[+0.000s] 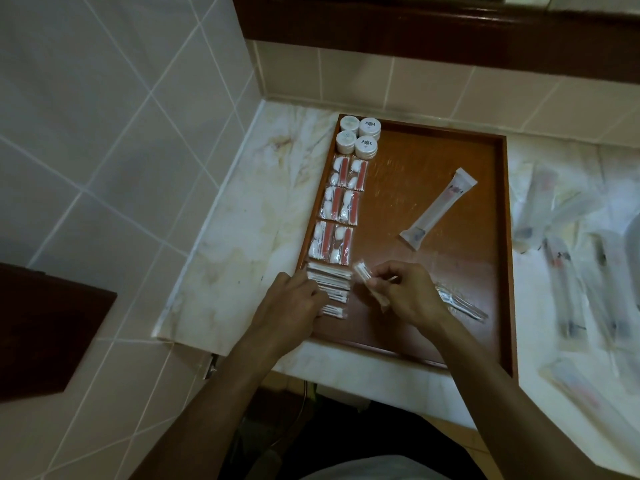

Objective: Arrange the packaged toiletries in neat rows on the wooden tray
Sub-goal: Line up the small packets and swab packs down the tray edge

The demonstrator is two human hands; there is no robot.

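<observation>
A wooden tray [485, 258] lies on the marble counter. Along its left edge stand several round white soap packs [358, 136], then two columns of clear packets with orange strips [341, 209], then a stack of cotton-swab packets [329, 284]. My left hand [291, 303] rests on that stack at its left side, fingers curled against the packets. My right hand [405, 292] pinches a small cotton-swab packet [367, 275] just right of the stack. A long white packaged tube [438, 209] lies diagonally in the tray's middle. Clear packets [460, 303] lie behind my right hand.
Several long clear-wrapped packets [571, 271] lie scattered on the marble counter [242, 220] right of the tray, blurred. A tiled wall stands to the left and behind. A dark wooden ledge [415, 26] runs above the backsplash. A dark wooden surface [45, 334] sits lower left.
</observation>
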